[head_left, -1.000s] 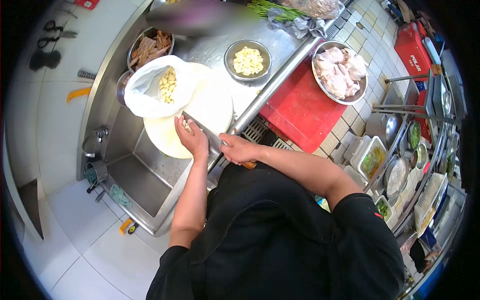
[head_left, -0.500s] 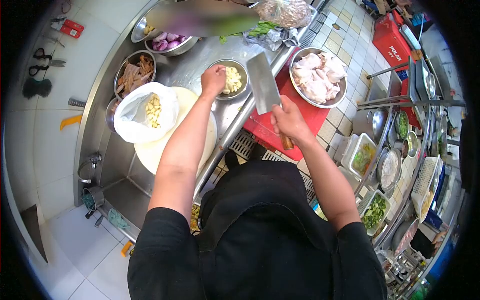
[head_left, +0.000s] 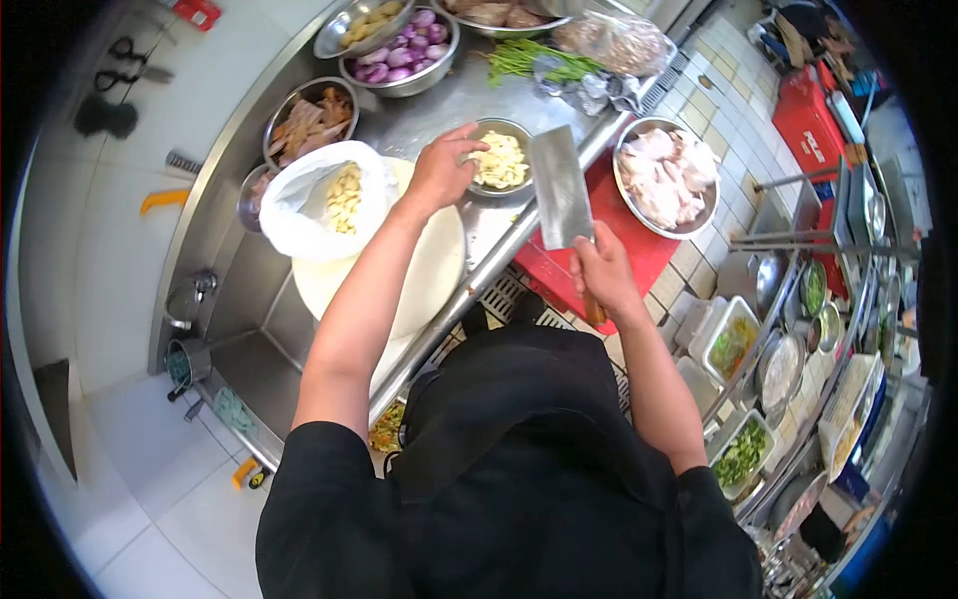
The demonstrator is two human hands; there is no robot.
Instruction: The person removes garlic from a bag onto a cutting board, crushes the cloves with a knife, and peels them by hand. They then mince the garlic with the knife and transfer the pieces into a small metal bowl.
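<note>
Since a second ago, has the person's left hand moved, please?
Yes: the left hand went from the round white cutting board to the steel garlic bowl.

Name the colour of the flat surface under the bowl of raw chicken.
Red. The surface shows best in the head view.

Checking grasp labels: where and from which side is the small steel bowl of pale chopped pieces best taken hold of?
Probably its thin rim, from the left, where the left hand is at the small steel bowl: fingers over the lip, thumb outside. The cleaver held in the right hand crowds its right side.
</note>
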